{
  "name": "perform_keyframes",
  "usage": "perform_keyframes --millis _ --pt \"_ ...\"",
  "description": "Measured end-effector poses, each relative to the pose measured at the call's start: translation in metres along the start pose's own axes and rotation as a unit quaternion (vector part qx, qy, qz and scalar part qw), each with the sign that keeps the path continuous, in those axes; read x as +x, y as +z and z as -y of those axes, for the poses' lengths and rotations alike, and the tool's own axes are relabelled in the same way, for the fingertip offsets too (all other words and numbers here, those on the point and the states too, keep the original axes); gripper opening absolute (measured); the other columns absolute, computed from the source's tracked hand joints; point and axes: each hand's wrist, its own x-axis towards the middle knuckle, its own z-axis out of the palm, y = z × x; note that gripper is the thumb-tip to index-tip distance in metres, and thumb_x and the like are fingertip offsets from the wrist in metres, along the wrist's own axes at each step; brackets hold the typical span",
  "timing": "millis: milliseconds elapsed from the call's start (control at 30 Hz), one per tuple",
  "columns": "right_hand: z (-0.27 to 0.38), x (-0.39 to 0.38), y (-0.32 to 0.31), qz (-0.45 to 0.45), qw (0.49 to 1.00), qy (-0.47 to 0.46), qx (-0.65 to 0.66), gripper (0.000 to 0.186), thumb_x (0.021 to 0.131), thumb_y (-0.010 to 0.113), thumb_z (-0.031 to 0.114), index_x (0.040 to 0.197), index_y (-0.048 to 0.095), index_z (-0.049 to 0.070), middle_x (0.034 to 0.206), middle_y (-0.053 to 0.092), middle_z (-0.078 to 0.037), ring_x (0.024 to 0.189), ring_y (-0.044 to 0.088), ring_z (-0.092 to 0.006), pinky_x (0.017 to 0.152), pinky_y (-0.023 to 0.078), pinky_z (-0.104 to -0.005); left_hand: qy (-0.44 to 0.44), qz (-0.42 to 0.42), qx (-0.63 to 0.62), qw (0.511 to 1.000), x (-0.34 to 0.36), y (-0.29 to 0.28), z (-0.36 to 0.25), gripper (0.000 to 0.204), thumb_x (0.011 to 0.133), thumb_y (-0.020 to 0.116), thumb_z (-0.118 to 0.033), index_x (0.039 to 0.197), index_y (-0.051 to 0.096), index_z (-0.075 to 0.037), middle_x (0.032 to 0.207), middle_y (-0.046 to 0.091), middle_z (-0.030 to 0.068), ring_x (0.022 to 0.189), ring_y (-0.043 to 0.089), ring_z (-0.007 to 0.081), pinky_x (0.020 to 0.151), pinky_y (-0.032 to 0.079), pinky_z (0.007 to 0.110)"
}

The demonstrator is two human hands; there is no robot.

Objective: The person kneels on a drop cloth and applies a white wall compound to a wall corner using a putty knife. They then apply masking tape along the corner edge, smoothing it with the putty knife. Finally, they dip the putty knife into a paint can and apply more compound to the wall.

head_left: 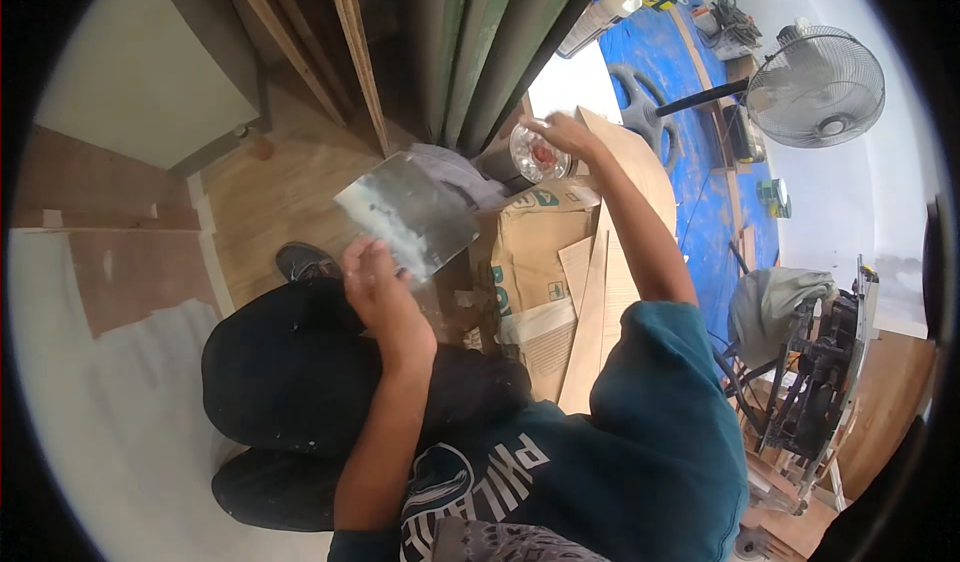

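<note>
Metal trowel blade: a wide, flat steel plate smeared with pale filler, held in the left hand. The fingers are clenched around its near lower end, where the handle is hidden under the palm. The blade extends up and away from the fingers, its long axis running from the lower right near the knuckles to the upper left, with the broad face turned toward the camera and slightly tilted.

Right hand: arm stretched forward, fingers closed down over the top rim of a clear round container with something red inside. The grasp is from above; how tightly the fingertips press cannot be told.

Just below the right fingers lies a brown paper sack, creased and partly opened, with thin wooden sheets beside it. A grey cloth sits between the two hands. Beneath the left fingers are the person's dark trousers and one shoe, on a wooden floor
</note>
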Motion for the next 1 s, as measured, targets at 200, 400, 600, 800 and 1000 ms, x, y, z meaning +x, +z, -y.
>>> perform_keyframes --millis 200,400,600,800,1000 --pt "0.004 -0.015 0.058 -0.058 0.983 -0.008 -0.177 0.087 0.063 0.078 0.077 0.114 0.074 0.006 0.150 0.044 -0.031 0.139 0.043 -0.0436 0.113 0.037 -0.0500 -0.029 -0.086 -0.047 0.995 0.001 -0.018 -0.023 0.027 0.100 0.054 -0.016 0.127 0.054 -0.011 0.114 0.055 -0.0008 0.102 0.052 0.0121 0.089 0.037 0.031" --pt "0.008 0.007 0.065 -0.050 0.979 0.130 -0.149 0.149 0.051 0.083 0.080 0.157 0.016 -0.001 0.166 0.003 -0.029 0.152 0.008 -0.0483 0.122 0.017 -0.0574 -0.002 -0.066 -0.069 0.995 0.008 -0.022 -0.016 0.027 0.100 0.051 -0.014 0.126 0.055 -0.004 0.120 0.056 0.0043 0.112 0.053 0.0177 0.099 0.041 0.032" --pt "-0.017 0.016 0.066 -0.080 0.983 0.110 -0.121 0.166 0.046 0.084 0.080 0.158 -0.004 -0.005 0.165 -0.001 -0.031 0.153 0.001 -0.0482 0.123 0.014 -0.0577 0.008 -0.054 -0.101 0.993 0.010 -0.025 -0.010 0.025 0.100 0.051 -0.012 0.123 0.055 -0.004 0.122 0.055 0.0060 0.115 0.053 0.0197 0.102 0.041 0.035" --pt "-0.028 0.007 0.061 -0.131 0.984 0.043 -0.114 0.168 0.045 0.091 0.070 0.157 -0.008 -0.005 0.164 0.007 -0.032 0.152 0.011 -0.0499 0.123 0.016 -0.0561 -0.026 0.010 -0.126 0.992 0.008 -0.027 -0.009 0.014 0.098 0.051 -0.011 0.110 0.057 -0.007 0.112 0.057 0.0038 0.109 0.054 0.0172 0.097 0.043 0.035" --pt "-0.007 0.005 0.056 -0.063 0.981 0.077 -0.167 0.164 0.046 0.093 0.064 0.158 -0.005 -0.005 0.161 0.015 -0.035 0.147 0.021 -0.0537 0.118 0.024 -0.0622 -0.039 0.011 -0.082 0.996 0.006 -0.018 -0.018 0.009 0.097 0.055 -0.016 0.097 0.060 -0.009 0.097 0.059 0.0014 0.096 0.058 0.0142 0.088 0.046 0.032"
